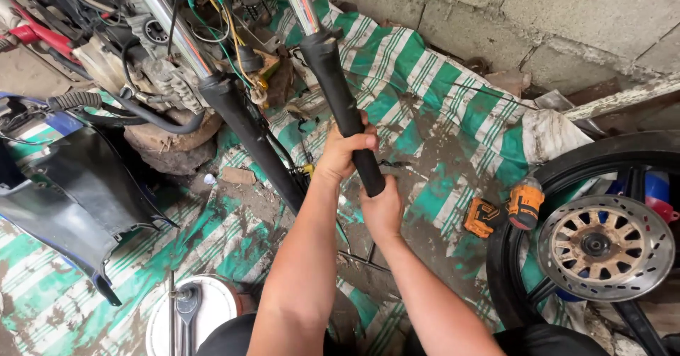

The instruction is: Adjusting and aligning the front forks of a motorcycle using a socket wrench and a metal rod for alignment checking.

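Closest to me, at the bottom edge, are my own two forearms rising from dark-clad knees, and just left of them a white bucket lid (212, 313) with a ratchet wrench (188, 306) lying on it. Starting from the far left, a black plastic fairing (78, 200) sits on the green-and-white striped tarp (439, 108), with the stripped motorcycle's engine and a tangle of wires (212, 9) above it. Next comes the left fork leg (248, 136), untouched, slanting down from upper left toward the middle. Beside it is the right fork leg (340, 101), the one I am holding: its long axis runs from the chrome tube at the top centre down and slightly right to its lower end, which sits between my hands. My left hand (343, 150) is higher on the black tube, fingers curled tight around it with the thumb across the front. My right hand (382, 211) is at the very bottom end, cupped under and around it; I cannot tell how its fingers close, since they are hidden behind the tube. So the leg points straight at me, the right hand being the nearer one and the left hand bracing above it. Farther right, an orange cordless drill (506, 211) lies on the tarp, touching the black tyre of a loose wheel (531, 285) with its brake disc (602, 246) facing up, below a rough block wall (538, 16).
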